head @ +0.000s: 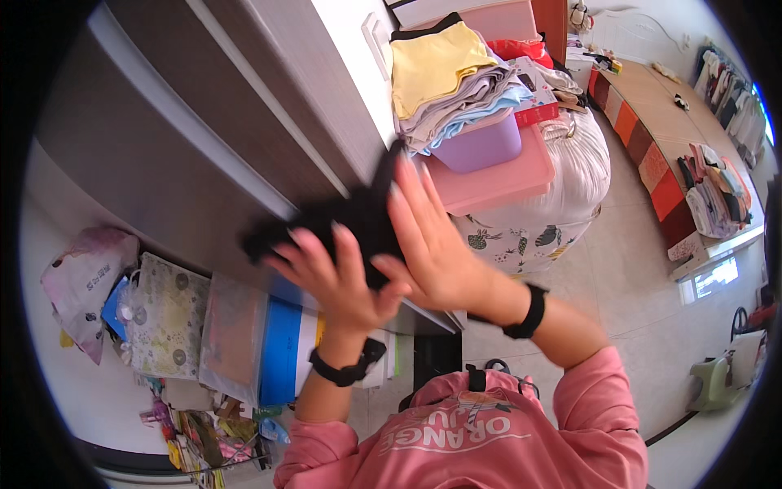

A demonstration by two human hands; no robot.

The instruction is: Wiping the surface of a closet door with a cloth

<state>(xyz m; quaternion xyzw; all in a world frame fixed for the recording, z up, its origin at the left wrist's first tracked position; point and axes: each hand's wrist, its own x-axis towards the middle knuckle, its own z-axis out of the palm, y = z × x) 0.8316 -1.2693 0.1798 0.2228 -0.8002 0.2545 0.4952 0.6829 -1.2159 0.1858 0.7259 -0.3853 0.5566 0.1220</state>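
A piece of black cloth [348,223], blurred by motion, is up in the air before me, between both hands. My left hand [342,281] lies against its lower side with fingers spread; the fingertips rest on the fabric. From the right, my right hand [431,244] presses on it, fingers long and close together and thumb turned toward the left hand. A strip of the cloth sticks up past the right fingertips. What kind of garment it is, I cannot tell. Just beyond stands a stack of folded clothes [446,73], yellow with a black waistband on top.
A purple bin [479,147] under the stack sits on a pink lid [501,180]. Close at left is a dark wardrobe door [183,140]. Bags and a blue folder [281,348] stand lower left. More folded clothes [715,189] lie on a bed platform [666,110] at right.
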